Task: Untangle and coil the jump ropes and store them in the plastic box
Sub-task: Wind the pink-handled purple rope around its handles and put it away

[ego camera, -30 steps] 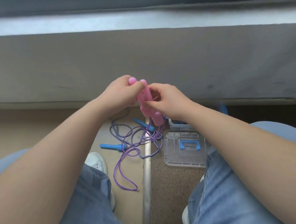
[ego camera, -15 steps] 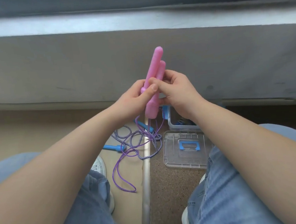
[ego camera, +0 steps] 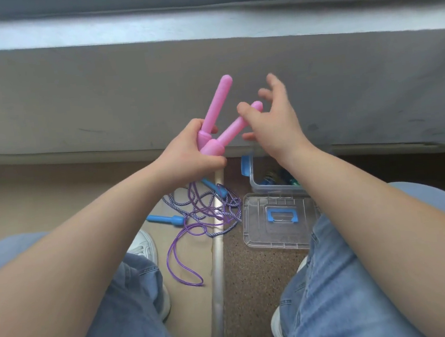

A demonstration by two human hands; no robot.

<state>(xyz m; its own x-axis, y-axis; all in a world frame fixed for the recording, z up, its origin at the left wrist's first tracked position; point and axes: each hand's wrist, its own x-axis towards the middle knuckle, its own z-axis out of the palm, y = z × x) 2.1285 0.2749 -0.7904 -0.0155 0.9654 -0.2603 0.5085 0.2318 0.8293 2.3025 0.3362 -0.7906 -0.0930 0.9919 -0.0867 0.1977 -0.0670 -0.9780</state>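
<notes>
My left hand [ego camera: 187, 152] grips the thick bases of two pink jump-rope handles [ego camera: 219, 100], which splay upward in a V. My right hand [ego camera: 274, 125] is beside the right-hand handle [ego camera: 232, 132], fingers spread and blurred, one fingertip lying over its shaft. The thin purple rope [ego camera: 180, 254] hangs from the handles to the floor. There it is tangled with a blue-and-white striped rope [ego camera: 181, 205] that has blue handles [ego camera: 166, 220]. The clear plastic box [ego camera: 255, 184] stands open on the floor under my right wrist, with its lid [ego camera: 257, 233] lying in front of it.
A grey low wall [ego camera: 207, 74] with a pale ledge runs across in front of me. A metal floor strip [ego camera: 218, 277] runs between my legs, under the ropes. My white shoe [ego camera: 144, 246] is left of the purple loop. My knees in jeans fill the lower corners.
The two pink handles, held together before, have spread into a V. My right hand has let go, opened its fingers and moved up to the right. My left hand keeps the bases.
</notes>
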